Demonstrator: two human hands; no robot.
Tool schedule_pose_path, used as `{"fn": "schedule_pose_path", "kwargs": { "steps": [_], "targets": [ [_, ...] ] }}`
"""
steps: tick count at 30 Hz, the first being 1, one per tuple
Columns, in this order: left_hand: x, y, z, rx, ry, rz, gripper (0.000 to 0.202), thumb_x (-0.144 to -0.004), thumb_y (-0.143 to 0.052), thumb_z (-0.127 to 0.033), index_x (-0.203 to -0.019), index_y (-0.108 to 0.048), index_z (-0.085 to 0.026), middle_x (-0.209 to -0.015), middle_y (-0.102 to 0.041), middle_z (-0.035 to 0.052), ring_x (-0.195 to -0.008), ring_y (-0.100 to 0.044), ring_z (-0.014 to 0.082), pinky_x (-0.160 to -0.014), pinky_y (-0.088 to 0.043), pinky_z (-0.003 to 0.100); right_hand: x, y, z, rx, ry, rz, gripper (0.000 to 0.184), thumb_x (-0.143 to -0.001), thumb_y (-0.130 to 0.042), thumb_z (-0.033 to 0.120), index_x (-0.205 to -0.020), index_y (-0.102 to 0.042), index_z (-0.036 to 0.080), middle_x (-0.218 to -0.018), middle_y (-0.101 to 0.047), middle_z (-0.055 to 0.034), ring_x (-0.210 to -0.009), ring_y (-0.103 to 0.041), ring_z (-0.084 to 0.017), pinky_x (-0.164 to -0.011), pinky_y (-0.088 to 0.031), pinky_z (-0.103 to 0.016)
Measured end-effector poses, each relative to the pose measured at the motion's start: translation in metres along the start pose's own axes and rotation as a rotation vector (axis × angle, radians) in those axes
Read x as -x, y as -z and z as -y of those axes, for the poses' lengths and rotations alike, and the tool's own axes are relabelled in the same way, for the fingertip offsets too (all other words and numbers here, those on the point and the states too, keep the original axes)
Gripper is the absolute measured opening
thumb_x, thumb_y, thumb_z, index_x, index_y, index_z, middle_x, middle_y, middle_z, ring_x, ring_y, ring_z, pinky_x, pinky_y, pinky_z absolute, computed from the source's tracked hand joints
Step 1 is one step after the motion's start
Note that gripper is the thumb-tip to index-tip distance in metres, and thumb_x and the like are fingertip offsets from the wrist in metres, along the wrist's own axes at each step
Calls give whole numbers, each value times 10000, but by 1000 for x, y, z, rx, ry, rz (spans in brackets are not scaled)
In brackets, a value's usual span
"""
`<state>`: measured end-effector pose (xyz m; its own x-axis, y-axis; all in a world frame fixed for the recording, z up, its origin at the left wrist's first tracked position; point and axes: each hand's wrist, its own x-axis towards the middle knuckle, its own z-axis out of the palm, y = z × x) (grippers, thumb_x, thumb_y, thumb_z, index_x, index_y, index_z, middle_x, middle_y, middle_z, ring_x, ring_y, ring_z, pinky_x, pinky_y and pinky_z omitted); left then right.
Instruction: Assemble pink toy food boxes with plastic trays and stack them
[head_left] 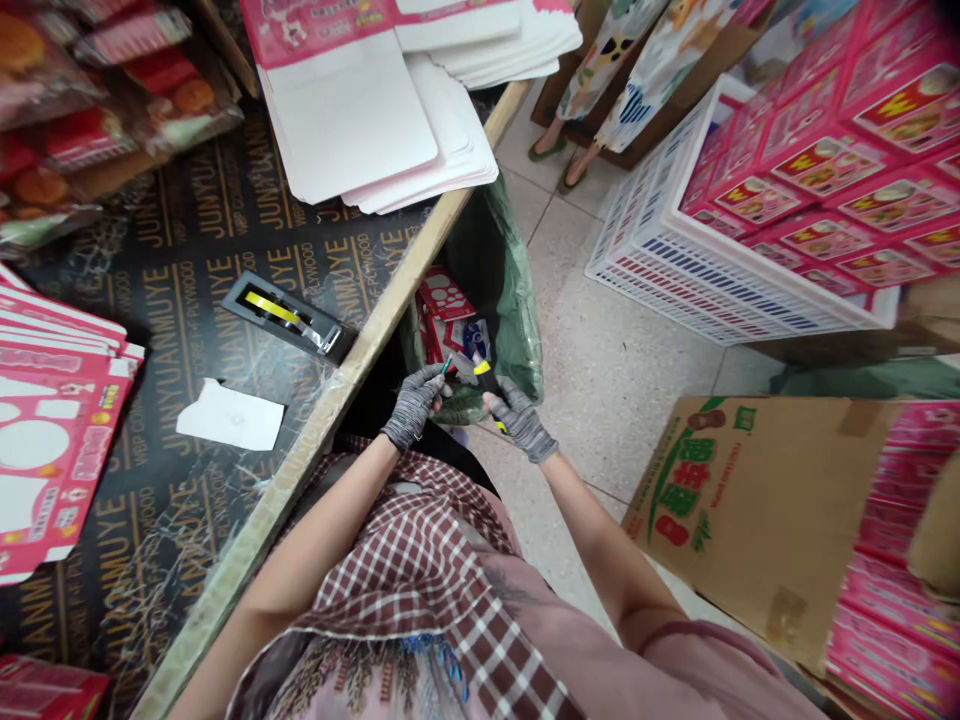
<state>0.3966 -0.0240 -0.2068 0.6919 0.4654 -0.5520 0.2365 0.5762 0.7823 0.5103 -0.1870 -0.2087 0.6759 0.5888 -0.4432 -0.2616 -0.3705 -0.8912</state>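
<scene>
Both my hands wear grey knit gloves and meet just off the table's edge, over a green bag (510, 290). My right hand (519, 418) is closed round a yellow-and-black utility knife (484, 378) with its blade end pointing up-left. My left hand (415, 403) is pinched at the knife's tip, fingers curled on a small green-tipped piece that is too small to name. The green bag below holds red-and-white scraps of packaging (444, 310).
A dark plywood table (187, 260) carries a black-and-yellow case (285, 315), a white paper scrap (231, 416), flat pink cartons (52, 440) and white card stacks (390, 110). A white crate (675, 260) of pink boxes and a brown carton (757, 500) stand on the floor. Someone's feet (559, 160) appear beyond.
</scene>
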Motion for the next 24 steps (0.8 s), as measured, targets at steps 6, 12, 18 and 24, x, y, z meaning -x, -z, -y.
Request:
{"fn": "schedule_pose_path", "kwargs": {
  "steps": [6,12,18,24],
  "targets": [
    [-10,-3,16,-70,-2,-13,322,-680,-778,-408,-767,-667,-119,-522,-612,-20,-413,-490,70,-420,-349,191,-1,-7,-12,486,214,26,423,-771,-724,517,-1096,-713,246,-998,-754,-80,-940,-695,-298,-871,-545,-439],
    [-15,2,23,-126,8,-32,364,-729,-731,-412,-931,-713,-109,-460,-567,-50,-363,-403,61,-408,-293,202,-12,-2,-22,614,203,41,465,-752,-765,525,-1129,-732,255,-925,-778,-74,-837,-715,-285,-819,-556,-416],
    [-16,6,25,-153,-15,-26,352,-708,-734,-443,-854,-729,-123,-470,-558,-46,-397,-408,62,-434,-298,203,-23,-3,-33,630,174,47,465,-726,-785,528,-1105,-743,263,-871,-783,-58,-803,-713,-275,-783,-555,-395],
    [-20,11,28,-155,-50,-70,297,-667,-773,-421,-710,-729,-131,-475,-533,-49,-439,-382,58,-465,-291,209,-27,-7,-36,631,155,114,473,-735,-779,526,-1130,-739,270,-894,-782,-64,-808,-717,-284,-784,-558,-417]
  ]
}}
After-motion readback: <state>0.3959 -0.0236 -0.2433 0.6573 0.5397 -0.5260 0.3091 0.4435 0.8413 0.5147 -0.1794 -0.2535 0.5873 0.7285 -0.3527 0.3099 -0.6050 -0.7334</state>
